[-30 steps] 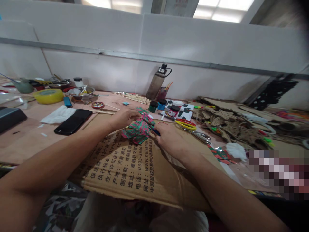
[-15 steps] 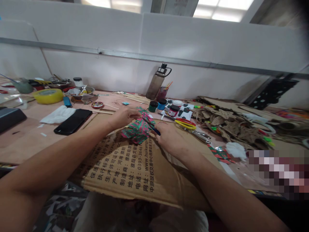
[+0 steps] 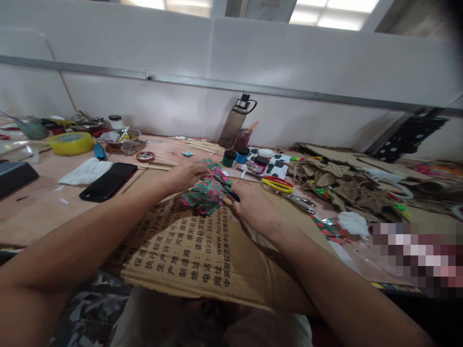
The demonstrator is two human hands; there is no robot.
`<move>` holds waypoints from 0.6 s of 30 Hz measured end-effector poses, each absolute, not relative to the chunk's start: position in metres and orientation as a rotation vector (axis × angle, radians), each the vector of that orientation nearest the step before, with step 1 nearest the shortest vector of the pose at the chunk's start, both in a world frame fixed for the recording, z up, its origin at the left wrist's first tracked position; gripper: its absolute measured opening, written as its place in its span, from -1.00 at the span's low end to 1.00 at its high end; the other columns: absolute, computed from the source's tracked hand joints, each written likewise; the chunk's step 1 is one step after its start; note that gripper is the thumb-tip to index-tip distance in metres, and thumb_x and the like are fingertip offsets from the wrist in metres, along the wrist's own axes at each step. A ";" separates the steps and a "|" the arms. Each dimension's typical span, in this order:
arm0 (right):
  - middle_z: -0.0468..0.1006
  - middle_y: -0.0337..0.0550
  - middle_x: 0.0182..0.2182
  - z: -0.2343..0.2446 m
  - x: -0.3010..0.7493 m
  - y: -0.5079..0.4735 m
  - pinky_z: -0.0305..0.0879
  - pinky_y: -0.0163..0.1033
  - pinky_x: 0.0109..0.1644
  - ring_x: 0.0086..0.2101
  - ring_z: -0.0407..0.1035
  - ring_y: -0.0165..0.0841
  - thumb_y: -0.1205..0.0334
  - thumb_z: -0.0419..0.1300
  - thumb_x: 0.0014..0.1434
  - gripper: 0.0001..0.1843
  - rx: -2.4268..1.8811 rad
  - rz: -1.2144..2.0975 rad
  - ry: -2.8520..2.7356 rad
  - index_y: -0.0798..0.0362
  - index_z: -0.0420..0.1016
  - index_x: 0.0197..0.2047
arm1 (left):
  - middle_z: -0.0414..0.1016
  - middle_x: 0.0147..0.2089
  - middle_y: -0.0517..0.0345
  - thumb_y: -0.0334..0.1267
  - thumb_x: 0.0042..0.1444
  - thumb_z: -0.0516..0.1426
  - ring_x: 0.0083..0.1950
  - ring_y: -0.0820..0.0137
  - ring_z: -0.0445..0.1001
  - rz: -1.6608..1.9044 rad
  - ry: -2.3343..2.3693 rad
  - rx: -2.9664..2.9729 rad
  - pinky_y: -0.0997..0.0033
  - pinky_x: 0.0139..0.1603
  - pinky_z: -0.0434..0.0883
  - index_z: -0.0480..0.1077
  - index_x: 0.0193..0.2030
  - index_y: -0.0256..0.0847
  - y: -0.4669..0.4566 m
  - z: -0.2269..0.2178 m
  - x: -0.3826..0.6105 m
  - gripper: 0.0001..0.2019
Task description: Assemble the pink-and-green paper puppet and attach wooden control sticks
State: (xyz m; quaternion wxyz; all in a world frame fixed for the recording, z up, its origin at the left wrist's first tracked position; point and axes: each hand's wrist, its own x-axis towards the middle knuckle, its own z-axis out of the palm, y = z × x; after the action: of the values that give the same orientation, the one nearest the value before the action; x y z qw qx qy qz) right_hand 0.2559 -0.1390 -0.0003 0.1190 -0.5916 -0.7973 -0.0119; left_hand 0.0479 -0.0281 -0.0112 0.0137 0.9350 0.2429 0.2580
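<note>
A green and pink patterned star-shaped piece (image 3: 207, 196), dotted with small shiny pin heads, lies on a flat cardboard sheet (image 3: 249, 270) with printed Chinese text. My left hand (image 3: 190, 174) is closed at the star's upper left, fingertips pressed on it; any small thing between them is hidden. From the right, my right hand (image 3: 249, 205) is wrapped round narrow, dark-jawed pliers (image 3: 231, 193) with a blue handle. Their tip reaches over the star's middle, close to my left fingertips. Whether the jaws grip anything is too small to tell.
Paint jars (image 3: 228, 158), a water bottle (image 3: 233, 123) and scissors (image 3: 278, 184) stand or lie beyond the cardboard. At left are a phone (image 3: 108, 181), a tape roll (image 3: 71, 143) and a dish of pins (image 3: 145, 156). Brown woven pieces (image 3: 336, 180) heap up at right.
My hands, the star and the pliers hold almost the same positions. The view has shifted very slightly.
</note>
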 end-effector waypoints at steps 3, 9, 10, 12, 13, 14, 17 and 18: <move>0.59 0.01 -0.21 0.005 0.254 -0.142 0.22 -0.25 -0.18 -0.27 0.39 -0.28 0.38 0.08 0.21 -0.80 -1.742 -0.012 -2.325 0.12 0.54 -0.20 | 0.62 -0.16 0.00 -0.38 0.20 0.08 -0.17 0.41 0.52 0.846 0.750 2.903 0.39 -0.09 0.43 0.55 -0.13 -0.25 -0.029 -0.011 0.048 -0.78; 0.60 0.00 -0.16 0.008 0.252 -0.146 0.24 -0.25 -0.17 -0.26 0.40 -0.27 0.36 0.11 0.20 -0.79 -1.710 0.089 -2.303 0.11 0.54 -0.14 | 0.63 -0.19 0.04 -0.38 0.17 0.11 -0.21 0.43 0.53 0.875 0.734 2.891 0.42 -0.12 0.44 0.56 -0.17 -0.21 -0.030 -0.012 0.048 -0.80; 0.60 -0.01 -0.16 0.007 0.251 -0.146 0.24 -0.26 -0.17 -0.25 0.41 -0.28 0.38 0.11 0.19 -0.78 -1.707 0.105 -2.296 0.10 0.54 -0.14 | 0.63 -0.20 0.04 -0.38 0.17 0.12 -0.20 0.42 0.53 0.878 0.733 2.889 0.42 -0.12 0.44 0.57 -0.17 -0.21 -0.030 -0.012 0.048 -0.81; 0.60 -0.02 -0.15 0.007 0.251 -0.146 0.24 -0.26 -0.15 -0.25 0.41 -0.29 0.41 0.10 0.18 -0.76 -1.718 0.110 -2.286 0.10 0.54 -0.14 | 0.63 -0.20 0.02 -0.37 0.18 0.12 -0.18 0.40 0.53 0.876 0.733 2.888 0.40 -0.11 0.43 0.56 -0.16 -0.23 -0.029 -0.013 0.047 -0.81; 0.60 -0.01 -0.15 0.007 0.251 -0.145 0.24 -0.26 -0.14 -0.24 0.41 -0.28 0.42 0.09 0.17 -0.76 -1.723 0.104 -2.286 0.10 0.54 -0.14 | 0.62 -0.20 0.00 -0.36 0.18 0.12 -0.18 0.39 0.53 0.867 0.732 2.890 0.39 -0.11 0.43 0.56 -0.16 -0.24 -0.029 -0.014 0.046 -0.81; 0.60 -0.01 -0.14 0.007 0.251 -0.145 0.24 -0.26 -0.13 -0.23 0.41 -0.28 0.42 0.10 0.18 -0.76 -1.726 0.098 -2.288 0.10 0.54 -0.14 | 0.62 -0.20 -0.01 -0.36 0.19 0.11 -0.17 0.39 0.53 0.856 0.733 2.891 0.38 -0.11 0.43 0.56 -0.15 -0.25 -0.029 -0.014 0.046 -0.81; 0.59 0.04 -0.16 0.006 0.252 -0.143 0.23 -0.23 -0.13 -0.23 0.40 -0.25 0.34 0.11 0.22 -0.80 -1.746 0.078 -2.298 0.13 0.54 -0.15 | 0.61 -0.19 -0.01 -0.37 0.21 0.09 -0.18 0.39 0.52 0.820 0.762 2.890 0.38 -0.12 0.41 0.54 -0.15 -0.27 -0.030 -0.011 0.047 -0.80; 0.59 0.06 -0.17 0.005 0.253 -0.142 0.23 -0.23 -0.15 -0.24 0.40 -0.24 0.30 0.12 0.23 -0.81 -1.757 0.073 -2.296 0.15 0.54 -0.16 | 0.60 -0.19 0.00 -0.38 0.21 0.08 -0.19 0.40 0.51 0.802 0.780 2.893 0.39 -0.13 0.41 0.54 -0.15 -0.27 -0.031 -0.010 0.048 -0.80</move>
State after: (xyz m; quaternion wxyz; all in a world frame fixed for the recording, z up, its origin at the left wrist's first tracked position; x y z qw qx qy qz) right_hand 0.2528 -0.1419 0.0050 0.1243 -0.6027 -0.7878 0.0250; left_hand 0.0482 -0.0313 -0.0100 0.0201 0.9325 0.2514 0.2586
